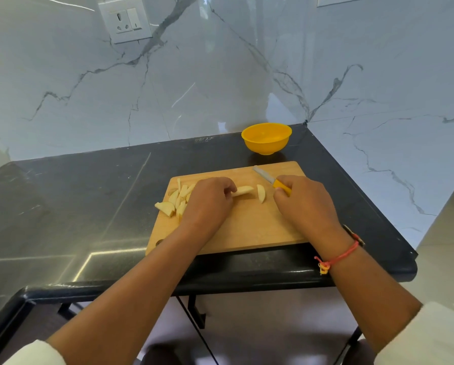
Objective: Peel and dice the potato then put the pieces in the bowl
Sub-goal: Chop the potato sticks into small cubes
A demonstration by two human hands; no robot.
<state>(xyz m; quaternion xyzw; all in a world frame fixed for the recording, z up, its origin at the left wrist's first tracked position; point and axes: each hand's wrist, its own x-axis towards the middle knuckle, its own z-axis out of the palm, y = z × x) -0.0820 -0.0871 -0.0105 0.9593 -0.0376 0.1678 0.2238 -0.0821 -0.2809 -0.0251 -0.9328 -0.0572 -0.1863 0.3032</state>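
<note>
The black stone bench (pixel 62 206) lay open left of the pale wooden cutting board (pixel 247 227); the board's near half was free; a heap of pale potato slices (pixel 173 201) crowded its left edge; the round yellow plastic bowl (pixel 266 139) stood just beyond it, near the veined marble wall (pixel 194 75) closing back and right.

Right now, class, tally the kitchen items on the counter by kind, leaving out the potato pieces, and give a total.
Bowl: 1
Knife: 1
Cutting board: 1
Total: 3
</note>
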